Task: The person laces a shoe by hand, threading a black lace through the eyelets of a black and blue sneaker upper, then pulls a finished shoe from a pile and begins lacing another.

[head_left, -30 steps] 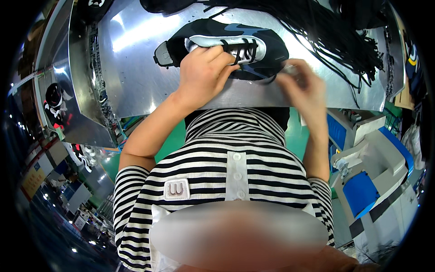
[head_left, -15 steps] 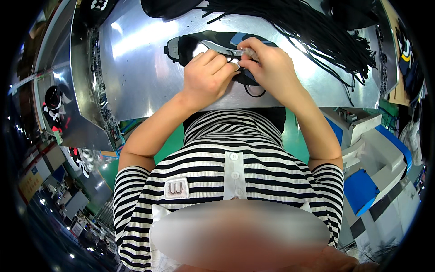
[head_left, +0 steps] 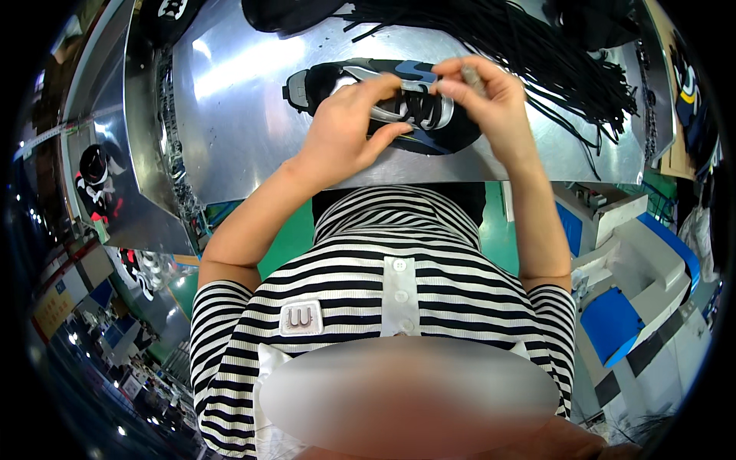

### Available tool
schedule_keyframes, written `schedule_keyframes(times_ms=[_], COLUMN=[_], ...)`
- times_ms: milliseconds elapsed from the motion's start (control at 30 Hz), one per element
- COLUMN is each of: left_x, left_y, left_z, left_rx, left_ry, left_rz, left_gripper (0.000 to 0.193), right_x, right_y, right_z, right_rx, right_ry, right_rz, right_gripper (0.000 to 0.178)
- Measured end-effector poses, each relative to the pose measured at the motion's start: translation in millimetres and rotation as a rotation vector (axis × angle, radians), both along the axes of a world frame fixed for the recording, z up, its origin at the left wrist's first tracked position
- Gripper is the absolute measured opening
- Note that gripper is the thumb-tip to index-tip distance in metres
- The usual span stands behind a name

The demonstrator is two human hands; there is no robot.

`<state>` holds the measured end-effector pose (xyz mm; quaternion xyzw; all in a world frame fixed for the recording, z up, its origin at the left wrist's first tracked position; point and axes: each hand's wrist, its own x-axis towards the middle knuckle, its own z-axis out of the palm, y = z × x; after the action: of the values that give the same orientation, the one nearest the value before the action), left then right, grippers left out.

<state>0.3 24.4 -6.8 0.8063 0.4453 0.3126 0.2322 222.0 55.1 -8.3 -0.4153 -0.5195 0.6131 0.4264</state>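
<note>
A low shoe [head_left: 460, 132] in black, grey and blue lies on the metal table, heel to the left and toe to the right. Black shoelaces [head_left: 418, 106] cross its tongue. My left hand [head_left: 346, 126] rests over the shoe's collar, thumb on the near side and fingers toward the far side, spread apart. Just above the far edge of the lacing, my right hand [head_left: 491, 92] has thumb and forefinger pinched together. What sits between those tips is too small to make out. A pale wrap covers one finger of this hand.
A big bundle of black laces [head_left: 529, 54] spreads over the far right of the metal table [head_left: 238, 115]. Dark items line its far edge, including a black rounded piece [head_left: 287, 15]. More shoes [head_left: 93, 172] stand on the left side. A white and blue machine [head_left: 636, 264] is at the lower right.
My hands have drawn apart. The left has opened from a closed grip and now lies over the collar; the right has moved right and up. The shoe's lacing has come into view.
</note>
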Motion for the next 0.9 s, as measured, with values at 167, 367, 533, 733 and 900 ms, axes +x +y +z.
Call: schedule_keyframes(times_ms=[167,367,533,733,900], left_x=[-8,0,4,2,3], left_y=[6,3,0,1,-2], left_z=[10,-6,-9,-11,-7], left_rx=[-0.475,-0.190,-0.128,-0.086,-0.160], left_ry=[-0.110,0.025,0.035,0.017,0.011], left_rz=[0.244,0.297,0.335,0.307,0.357], left_gripper=[0.047,0.031,0.032,0.034,0.034], right_x=[-23,-33,-31,-30,-17], right_y=[-7,11,14,1,-21], right_z=[-16,-10,-19,-5,2], right_rx=[-0.020,0.140,0.088,0.158,0.206], right_ry=[-0.065,-0.204,-0.224,-0.300,-0.455], right_rz=[0.082,0.005,0.099,0.068,0.056], right_gripper=[0.010,0.013,0.017,0.018,0.014])
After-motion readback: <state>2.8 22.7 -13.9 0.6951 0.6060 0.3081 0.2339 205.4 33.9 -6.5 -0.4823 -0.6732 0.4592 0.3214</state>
